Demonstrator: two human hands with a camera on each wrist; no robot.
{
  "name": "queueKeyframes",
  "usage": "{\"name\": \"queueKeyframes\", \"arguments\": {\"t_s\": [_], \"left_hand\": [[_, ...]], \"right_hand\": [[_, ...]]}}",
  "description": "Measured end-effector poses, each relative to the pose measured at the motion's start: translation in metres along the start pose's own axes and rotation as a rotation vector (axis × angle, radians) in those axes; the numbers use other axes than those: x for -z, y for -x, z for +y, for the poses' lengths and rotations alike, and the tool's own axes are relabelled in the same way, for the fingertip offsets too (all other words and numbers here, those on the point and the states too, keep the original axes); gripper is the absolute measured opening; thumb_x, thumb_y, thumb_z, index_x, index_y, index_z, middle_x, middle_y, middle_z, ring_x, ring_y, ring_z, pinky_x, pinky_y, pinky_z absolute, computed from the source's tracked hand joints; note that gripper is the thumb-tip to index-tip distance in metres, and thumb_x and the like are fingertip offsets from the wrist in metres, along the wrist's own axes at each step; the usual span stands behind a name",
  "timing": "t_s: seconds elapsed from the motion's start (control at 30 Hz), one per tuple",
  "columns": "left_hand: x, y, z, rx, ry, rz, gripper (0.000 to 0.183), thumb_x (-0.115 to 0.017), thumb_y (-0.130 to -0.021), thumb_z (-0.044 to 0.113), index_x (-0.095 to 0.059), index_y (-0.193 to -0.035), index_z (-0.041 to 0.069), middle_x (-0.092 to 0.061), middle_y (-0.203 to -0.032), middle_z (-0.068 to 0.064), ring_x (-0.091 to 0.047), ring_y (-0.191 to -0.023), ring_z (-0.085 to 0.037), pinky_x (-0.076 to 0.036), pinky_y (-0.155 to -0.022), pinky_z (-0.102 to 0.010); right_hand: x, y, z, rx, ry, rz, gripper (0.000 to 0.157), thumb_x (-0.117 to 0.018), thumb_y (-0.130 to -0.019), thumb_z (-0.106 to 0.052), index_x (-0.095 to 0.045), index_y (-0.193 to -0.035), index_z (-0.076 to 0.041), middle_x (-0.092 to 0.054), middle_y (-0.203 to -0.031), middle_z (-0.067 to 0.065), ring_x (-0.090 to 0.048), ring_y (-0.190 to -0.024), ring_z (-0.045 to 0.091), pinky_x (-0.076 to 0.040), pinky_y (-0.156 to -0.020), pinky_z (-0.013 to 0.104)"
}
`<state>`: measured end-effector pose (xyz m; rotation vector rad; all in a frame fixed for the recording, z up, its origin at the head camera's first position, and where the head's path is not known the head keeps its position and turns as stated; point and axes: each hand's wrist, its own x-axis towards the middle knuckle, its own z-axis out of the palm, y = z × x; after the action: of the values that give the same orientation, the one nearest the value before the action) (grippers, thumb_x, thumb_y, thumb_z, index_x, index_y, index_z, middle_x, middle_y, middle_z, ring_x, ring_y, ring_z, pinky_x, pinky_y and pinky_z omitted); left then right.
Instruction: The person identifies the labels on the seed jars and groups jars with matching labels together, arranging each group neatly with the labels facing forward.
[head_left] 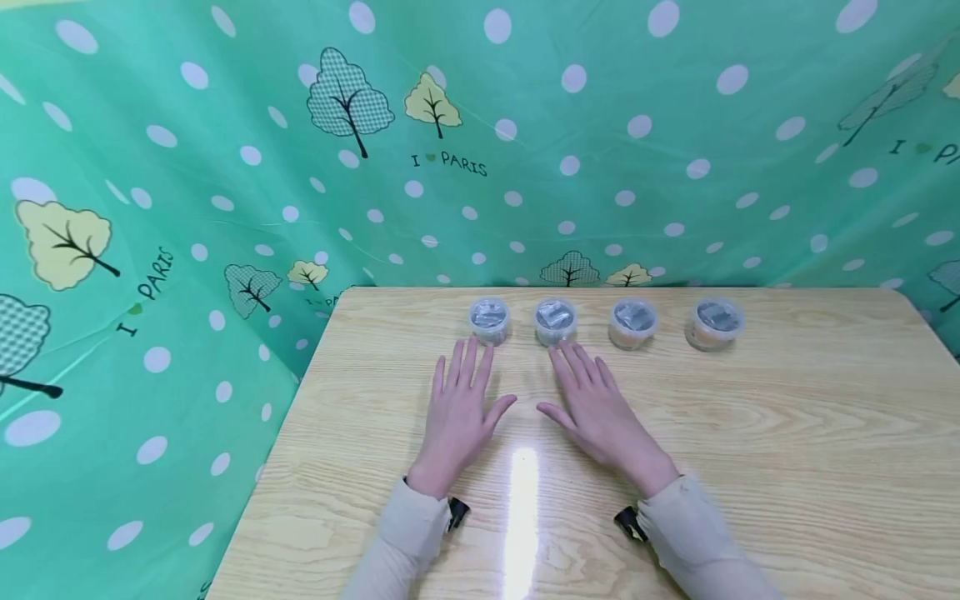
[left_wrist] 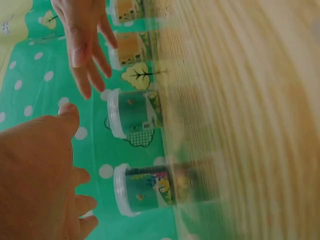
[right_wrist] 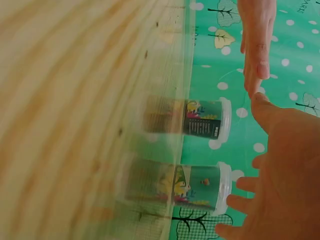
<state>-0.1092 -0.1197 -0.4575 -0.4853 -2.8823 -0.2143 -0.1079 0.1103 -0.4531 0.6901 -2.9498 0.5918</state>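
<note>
Several small clear plastic tubs with whitish lids stand in a row along the table's back. My left hand (head_left: 459, 417) has its fingers straight, their tips just in front of the leftmost tub (head_left: 489, 332). My right hand (head_left: 600, 412) is spread flat too, its fingertips near the second tub (head_left: 555, 325). Both hands hold nothing; the thumbs point toward each other. Farther right are the third tub (head_left: 633, 325) and the rightmost tub (head_left: 715, 325), both with orange showing low down. In the left wrist view, the nearest tub (left_wrist: 145, 187) carries a colourful printed label.
The pale wood-grain table (head_left: 787, 467) runs out to both sides of the hands. A green dotted cloth (head_left: 570, 125) with printed trees hangs behind the table and along its left. Dark wrist-worn pieces (head_left: 630, 523) show at the cuffs.
</note>
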Motion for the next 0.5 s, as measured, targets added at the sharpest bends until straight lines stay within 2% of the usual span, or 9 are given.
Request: {"name": "queueKeyframes", "arguments": {"t_s": [0.27, 0.5], "left_hand": [[-0.002, -0.004, -0.011, 0.025, 0.037, 0.006, 0.076, -0.041, -0.101, 0.057, -0.021, -0.159, 0.012, -0.013, -0.166, -0.013, -0.005, -0.154, -0.029, -0.007, -0.125, -0.05], [-0.003, -0.009, -0.02, 0.047, 0.112, 0.042, 0.075, -0.042, -0.102, 0.053, -0.02, -0.158, 0.009, -0.012, -0.165, -0.017, -0.007, -0.153, -0.033, -0.011, -0.125, -0.052]], "right_hand": [[-0.004, -0.016, -0.008, 0.098, -0.042, 0.075, 0.078, -0.048, -0.103, -0.045, -0.013, -0.158, -0.004, -0.019, -0.163, 0.02, -0.019, -0.15, 0.036, -0.022, -0.122, 0.054], [-0.005, -0.032, -0.015, 0.054, -0.156, 0.063, 0.077, -0.044, -0.104, -0.048, -0.012, -0.158, -0.003, -0.019, -0.163, 0.019, -0.021, -0.15, 0.033, -0.022, -0.122, 0.051]]}}
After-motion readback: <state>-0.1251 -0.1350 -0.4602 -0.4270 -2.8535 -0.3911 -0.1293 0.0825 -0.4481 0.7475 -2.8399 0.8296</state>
